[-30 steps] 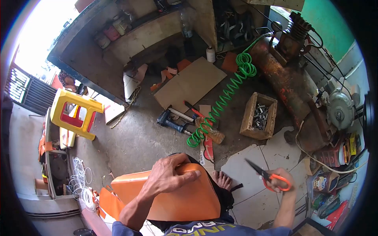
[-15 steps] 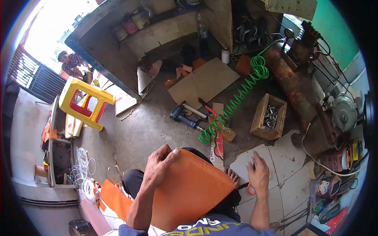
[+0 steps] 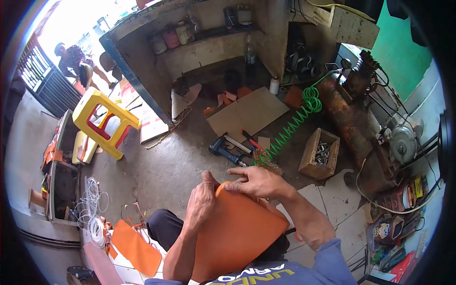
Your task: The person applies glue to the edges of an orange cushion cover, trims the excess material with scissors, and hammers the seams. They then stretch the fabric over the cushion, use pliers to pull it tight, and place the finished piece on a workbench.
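A broad orange upholstered piece [image 3: 240, 232] with a smooth, leather-like cover lies tilted across my lap. My left hand [image 3: 202, 202] is closed on its upper left edge, thumb up. Beside it, my right hand [image 3: 259, 183] pinches the top corner of the same piece between thumb and fingers. Its underside is hidden from me. A blue air staple gun [image 3: 225, 149] rests on the floor ahead, close to the coiled green air hose [image 3: 297, 118]. Loose orange sheet material [image 3: 135, 249] lies to my left.
A wooden box of metal pieces [image 3: 320, 154] stands at right, before a rusty air compressor [image 3: 349, 109]. A yellow stool [image 3: 104, 123] is at left, near a coil of white cord [image 3: 96, 230]. Cardboard [image 3: 249, 111] lies ahead by a cabinet [image 3: 209, 52]. A person [image 3: 76, 64] sits outside.
My right hand has come from the right side, where it was open and apart, over to the piece's top corner and closed on it. My left hand still grips the edge.
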A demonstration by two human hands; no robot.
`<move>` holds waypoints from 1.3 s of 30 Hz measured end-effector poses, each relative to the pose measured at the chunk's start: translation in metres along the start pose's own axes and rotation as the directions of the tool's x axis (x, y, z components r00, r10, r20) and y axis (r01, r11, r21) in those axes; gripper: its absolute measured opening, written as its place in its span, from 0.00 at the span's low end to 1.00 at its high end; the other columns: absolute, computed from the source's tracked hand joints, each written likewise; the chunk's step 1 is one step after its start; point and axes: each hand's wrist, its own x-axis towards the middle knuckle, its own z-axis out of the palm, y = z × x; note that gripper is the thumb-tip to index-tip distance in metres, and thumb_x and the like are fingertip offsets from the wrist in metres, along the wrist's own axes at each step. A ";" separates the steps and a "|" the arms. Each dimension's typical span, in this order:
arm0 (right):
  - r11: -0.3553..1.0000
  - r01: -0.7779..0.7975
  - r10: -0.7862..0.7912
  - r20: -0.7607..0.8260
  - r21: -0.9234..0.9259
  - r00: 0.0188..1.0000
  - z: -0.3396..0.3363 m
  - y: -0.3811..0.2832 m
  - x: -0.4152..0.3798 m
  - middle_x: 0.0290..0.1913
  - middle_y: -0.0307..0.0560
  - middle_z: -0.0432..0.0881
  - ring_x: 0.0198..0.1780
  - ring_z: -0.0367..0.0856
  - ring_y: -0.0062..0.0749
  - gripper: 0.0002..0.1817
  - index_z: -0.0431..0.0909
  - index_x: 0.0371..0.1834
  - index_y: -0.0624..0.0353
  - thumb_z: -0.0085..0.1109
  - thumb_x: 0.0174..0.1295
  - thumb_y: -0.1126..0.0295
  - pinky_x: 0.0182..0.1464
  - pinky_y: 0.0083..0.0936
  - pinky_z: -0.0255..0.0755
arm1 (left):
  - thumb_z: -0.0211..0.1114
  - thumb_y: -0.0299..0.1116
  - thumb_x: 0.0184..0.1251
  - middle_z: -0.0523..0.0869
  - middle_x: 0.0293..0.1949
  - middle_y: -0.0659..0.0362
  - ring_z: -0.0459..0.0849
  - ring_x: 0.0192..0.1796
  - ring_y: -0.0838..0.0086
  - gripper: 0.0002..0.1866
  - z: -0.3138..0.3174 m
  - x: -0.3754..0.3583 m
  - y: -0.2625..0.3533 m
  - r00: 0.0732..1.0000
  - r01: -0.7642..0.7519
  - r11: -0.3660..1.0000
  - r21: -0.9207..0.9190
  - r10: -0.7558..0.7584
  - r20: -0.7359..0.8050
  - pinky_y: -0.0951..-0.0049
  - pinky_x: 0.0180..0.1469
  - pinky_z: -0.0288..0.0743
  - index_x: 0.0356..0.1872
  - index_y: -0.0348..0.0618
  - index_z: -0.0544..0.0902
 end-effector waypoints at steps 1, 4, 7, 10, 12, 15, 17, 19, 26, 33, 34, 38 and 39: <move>0.993 0.080 -0.081 -0.003 -0.082 0.997 -0.002 0.008 0.009 0.64 0.63 0.84 0.66 0.82 0.47 0.49 0.70 0.76 0.66 0.69 0.64 0.38 0.65 0.36 0.75 | 0.22 0.69 0.82 0.88 0.38 0.38 0.85 0.47 0.40 0.50 0.001 0.002 0.000 1.000 -0.003 1.000 -0.006 0.004 0.002 0.50 0.54 0.74 0.40 0.34 0.86; 0.999 0.034 -0.034 -0.006 -0.003 0.999 -0.006 0.010 0.016 0.65 0.69 0.81 0.65 0.84 0.54 0.56 0.74 0.72 0.69 0.68 0.57 0.27 0.69 0.38 0.73 | 0.22 0.69 0.82 0.89 0.39 0.38 0.86 0.49 0.40 0.51 0.005 0.005 -0.004 1.000 0.016 0.999 0.047 -0.016 0.008 0.51 0.56 0.75 0.41 0.34 0.87; 0.931 -0.059 0.065 -0.005 0.360 0.998 -0.016 0.013 0.005 0.64 0.64 0.83 0.62 0.85 0.46 0.47 0.67 0.78 0.64 0.62 0.68 0.36 0.65 0.35 0.76 | 0.26 0.68 0.83 0.89 0.41 0.38 0.86 0.52 0.40 0.48 0.004 0.010 -0.007 0.999 -0.013 0.998 -0.057 0.015 0.043 0.52 0.58 0.76 0.47 0.36 0.87; 0.776 0.009 0.066 -0.096 0.630 0.993 -0.023 0.042 -0.019 0.61 0.59 0.85 0.59 0.86 0.36 0.37 0.59 0.82 0.61 0.54 0.80 0.48 0.63 0.32 0.79 | 0.38 0.68 0.82 0.90 0.44 0.39 0.87 0.53 0.40 0.41 0.004 0.004 0.005 0.990 -0.138 0.990 0.019 0.138 -0.007 0.52 0.58 0.77 0.55 0.39 0.85; 0.829 0.291 -0.020 -0.494 0.478 0.869 -0.013 0.070 -0.053 0.59 0.56 0.85 0.59 0.86 0.36 0.33 0.61 0.81 0.62 0.53 0.82 0.54 0.65 0.33 0.78 | 0.52 0.67 0.77 0.91 0.45 0.41 0.88 0.52 0.42 0.36 0.006 0.004 0.012 0.979 -0.201 0.960 0.195 0.189 0.079 0.52 0.56 0.78 0.59 0.41 0.83; 0.871 0.209 0.106 -0.587 0.444 0.803 0.010 0.082 -0.113 0.63 0.57 0.82 0.61 0.84 0.36 0.32 0.61 0.80 0.62 0.55 0.81 0.57 0.66 0.35 0.77 | 0.62 0.59 0.74 0.90 0.36 0.43 0.90 0.42 0.53 0.29 0.003 0.008 0.017 0.985 -0.143 0.981 0.129 0.129 0.114 0.58 0.48 0.80 0.52 0.38 0.87; 0.797 0.253 0.125 -0.560 0.548 0.819 0.040 0.101 -0.133 0.66 0.57 0.79 0.64 0.82 0.36 0.33 0.61 0.81 0.63 0.56 0.80 0.56 0.67 0.34 0.76 | 0.62 0.57 0.74 0.89 0.34 0.44 0.89 0.38 0.58 0.28 -0.002 0.009 0.011 0.988 -0.099 0.987 0.123 0.083 0.130 0.60 0.45 0.80 0.50 0.37 0.88; 0.708 0.291 0.132 -0.525 0.643 0.841 0.067 0.113 -0.138 0.69 0.57 0.77 0.66 0.80 0.36 0.35 0.60 0.81 0.64 0.57 0.80 0.56 0.69 0.34 0.74 | 0.62 0.55 0.75 0.87 0.30 0.46 0.86 0.34 0.64 0.28 -0.006 0.011 0.002 0.988 -0.152 0.985 0.085 0.149 0.036 0.62 0.41 0.79 0.48 0.34 0.88; 0.818 0.317 0.018 -0.573 0.479 0.819 0.095 0.080 -0.100 0.69 0.60 0.78 0.70 0.76 0.38 0.46 0.63 0.78 0.71 0.68 0.70 0.46 0.76 0.31 0.62 | 0.62 0.45 0.76 0.86 0.54 0.40 0.85 0.55 0.50 0.26 -0.003 -0.008 -0.016 0.740 -0.370 0.837 0.402 0.527 -0.417 0.58 0.59 0.78 0.63 0.33 0.81; 0.846 0.264 0.108 -0.635 0.463 0.765 0.097 0.074 -0.088 0.61 0.60 0.83 0.59 0.83 0.36 0.45 0.58 0.80 0.71 0.71 0.70 0.56 0.64 0.31 0.74 | 0.63 0.53 0.72 0.77 0.72 0.50 0.71 0.78 0.51 0.29 0.034 -0.059 -0.025 0.613 -0.671 0.381 0.636 0.767 0.188 0.41 0.81 0.53 0.68 0.49 0.82; 0.823 0.301 0.100 -0.644 0.481 0.758 0.096 0.074 -0.087 0.60 0.60 0.83 0.58 0.84 0.35 0.46 0.55 0.81 0.70 0.71 0.70 0.58 0.64 0.29 0.74 | 0.61 0.54 0.74 0.76 0.73 0.48 0.69 0.79 0.49 0.30 0.035 -0.058 -0.024 0.622 -0.667 0.367 0.649 0.754 0.212 0.40 0.82 0.51 0.69 0.46 0.81; 0.860 0.313 0.030 -0.652 0.403 0.758 0.096 0.083 -0.083 0.58 0.58 0.84 0.56 0.83 0.33 0.50 0.49 0.84 0.67 0.72 0.69 0.61 0.63 0.28 0.74 | 0.59 0.59 0.75 0.76 0.72 0.46 0.66 0.80 0.48 0.33 0.037 -0.052 -0.025 0.615 -0.656 0.321 0.683 0.752 0.237 0.38 0.82 0.48 0.69 0.43 0.81; 0.826 0.351 0.020 -0.644 0.442 0.765 0.097 0.086 -0.081 0.58 0.57 0.84 0.56 0.83 0.32 0.50 0.48 0.84 0.65 0.72 0.69 0.62 0.64 0.27 0.73 | 0.59 0.59 0.75 0.76 0.72 0.46 0.66 0.80 0.48 0.33 0.038 -0.052 -0.026 0.615 -0.657 0.322 0.682 0.752 0.238 0.38 0.82 0.48 0.69 0.43 0.81</move>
